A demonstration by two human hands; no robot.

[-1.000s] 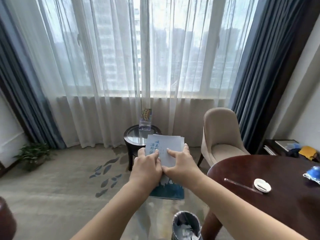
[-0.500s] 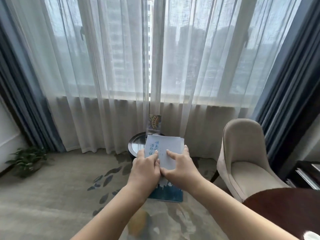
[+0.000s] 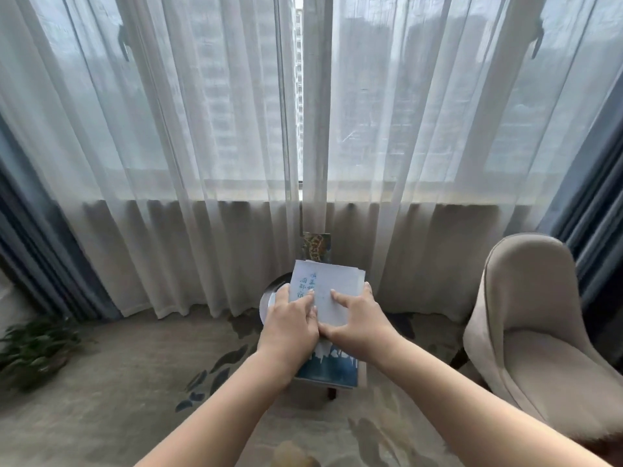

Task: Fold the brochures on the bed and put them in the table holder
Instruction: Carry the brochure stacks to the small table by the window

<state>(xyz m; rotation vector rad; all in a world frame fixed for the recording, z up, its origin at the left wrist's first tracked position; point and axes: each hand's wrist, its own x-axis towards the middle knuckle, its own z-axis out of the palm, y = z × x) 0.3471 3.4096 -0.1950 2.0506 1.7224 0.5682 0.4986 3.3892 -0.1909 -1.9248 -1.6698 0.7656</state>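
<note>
Both hands are out in front, carrying a stack of folded brochures (image 3: 332,298) toward the window. The left hand (image 3: 291,323) grips the stack's left edge with its thumb laid across the top sheet; the right hand (image 3: 359,320) clasps the right edge the same way, thumb on top and fingers underneath.

The stack's long axis runs from 6 to 12 o'clock, away from the person. Its pale end with blue lettering points at the window, and its dark blue printed end is nearest the body. It is held roughly flat and in the air, touching nothing else.

Straight ahead at 12 o'clock a round table (image 3: 274,291) is mostly hidden behind the stack. The holder (image 3: 316,247) stands at its far side with a patterned brochure already upright in it. A chair (image 3: 526,328) sits at 3 o'clock.

My worry is the loose sheets: their far edges are already slightly staggered, so tipping the stack upright for the holder could let them fan out or slide free. The holder also looks narrow, so the whole stack may jam or knock it over.
</note>
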